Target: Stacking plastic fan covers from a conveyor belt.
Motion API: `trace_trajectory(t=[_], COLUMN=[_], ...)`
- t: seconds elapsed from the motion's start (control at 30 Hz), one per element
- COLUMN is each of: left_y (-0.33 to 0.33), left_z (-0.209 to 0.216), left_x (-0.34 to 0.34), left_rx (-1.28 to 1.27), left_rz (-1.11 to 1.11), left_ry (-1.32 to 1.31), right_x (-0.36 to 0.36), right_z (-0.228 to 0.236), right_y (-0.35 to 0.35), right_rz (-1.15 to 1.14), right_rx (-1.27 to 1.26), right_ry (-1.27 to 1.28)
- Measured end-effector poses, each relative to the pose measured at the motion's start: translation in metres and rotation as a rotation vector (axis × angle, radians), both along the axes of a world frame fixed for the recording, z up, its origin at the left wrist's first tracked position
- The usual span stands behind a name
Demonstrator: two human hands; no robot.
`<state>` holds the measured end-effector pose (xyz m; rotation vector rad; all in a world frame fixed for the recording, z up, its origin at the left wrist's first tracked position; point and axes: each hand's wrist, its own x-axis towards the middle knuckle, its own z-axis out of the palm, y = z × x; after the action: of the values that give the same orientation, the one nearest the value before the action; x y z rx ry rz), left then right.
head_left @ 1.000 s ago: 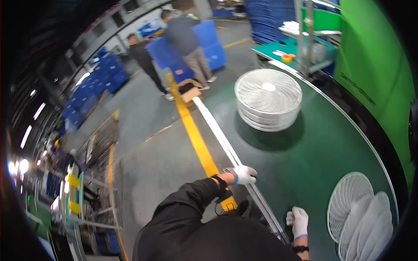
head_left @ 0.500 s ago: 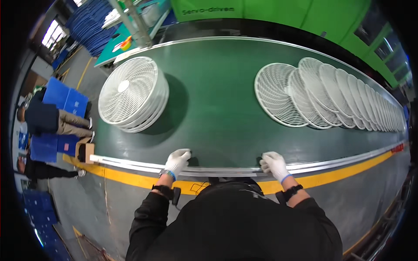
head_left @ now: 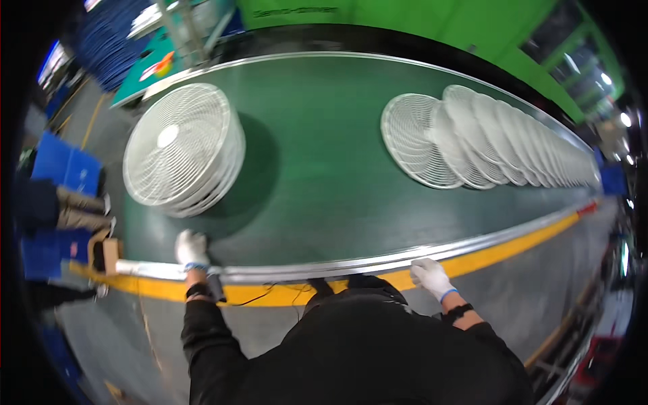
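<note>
A stack of white round fan grilles stands at the left of the green conveyor belt. My left hand, in a white glove, is over the belt's near edge, just in front of that stack and apart from it. Motion smears its fingers. At the near metal rail, right of my body, my right hand, also gloved, has its fingers curled in, with nothing visible in them. A row of overlapping white fan grilles runs away to the right along the belt.
Green machine panels line the far side. At the far left are a teal table and stacked blue sheets. A person stands at the left near a cardboard box. A yellow floor line follows the rail.
My left hand has moved left toward the grille stack. My right hand has drawn back to the rail. The view has shifted, so the belt and grilles sit further left.
</note>
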<state>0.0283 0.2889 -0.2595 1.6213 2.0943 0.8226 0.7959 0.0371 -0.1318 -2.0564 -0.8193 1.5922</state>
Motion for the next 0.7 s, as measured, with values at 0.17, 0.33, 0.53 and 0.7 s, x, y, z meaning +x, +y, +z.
trace_trajectory(t=[0.17, 0.33, 0.53, 0.7], left_y=[0.040, 0.035, -0.003, -0.029], left_z=[-0.012, 0.053, 0.074, 0.097], left_x=[0.063, 0.187, 0.393, 0.573], left_rx=[0.034, -0.189, -0.559, -0.788], left_rz=[0.193, 0.142, -0.159, -0.303], left_ry=[-0.882, -1.334, -1.558, -1.360], right_x=[0.005, 0.024, 0.109, 0.196], right_z=[0.006, 0.031, 0.007, 0.004], right_y=[-0.027, -0.033, -0.010, 0.031], right_rz=[-0.079, -0.063, -0.087, 0.106], right_rx=[-0.049, -0.038, 0.224, 0.383], right_ry=[-0.209, -0.487, -0.838, -1.072])
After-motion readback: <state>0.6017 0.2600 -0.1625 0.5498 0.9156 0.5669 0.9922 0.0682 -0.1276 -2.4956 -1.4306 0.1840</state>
